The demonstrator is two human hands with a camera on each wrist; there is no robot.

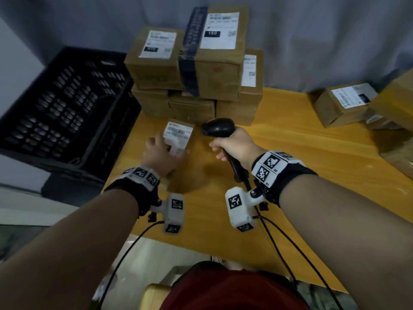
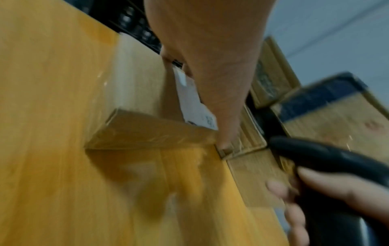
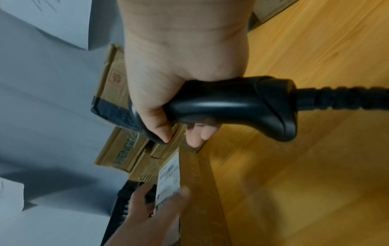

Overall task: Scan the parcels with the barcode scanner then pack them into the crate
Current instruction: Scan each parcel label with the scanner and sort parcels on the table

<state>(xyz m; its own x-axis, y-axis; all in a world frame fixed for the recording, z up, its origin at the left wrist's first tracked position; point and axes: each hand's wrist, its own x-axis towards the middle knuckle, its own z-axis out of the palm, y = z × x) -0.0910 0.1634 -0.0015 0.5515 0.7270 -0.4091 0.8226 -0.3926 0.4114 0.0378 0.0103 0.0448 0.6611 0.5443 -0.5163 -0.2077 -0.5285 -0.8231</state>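
Right hand (image 1: pixel 237 144), fingers clamped round barcode scanner (image 1: pixel 218 127) handle. Left hand (image 1: pixel 161 153), fingers spread apart over labelled parcel (image 1: pixel 178 136) on table (image 1: pixel 301 175), beside crate (image 1: pixel 67 104).

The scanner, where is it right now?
In the head view the scanner is held in the right hand above the table, just right of the parcel under the left hand.

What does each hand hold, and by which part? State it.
Right hand grips the barcode scanner by its handle. Left hand rests on the small parcel, over its label.
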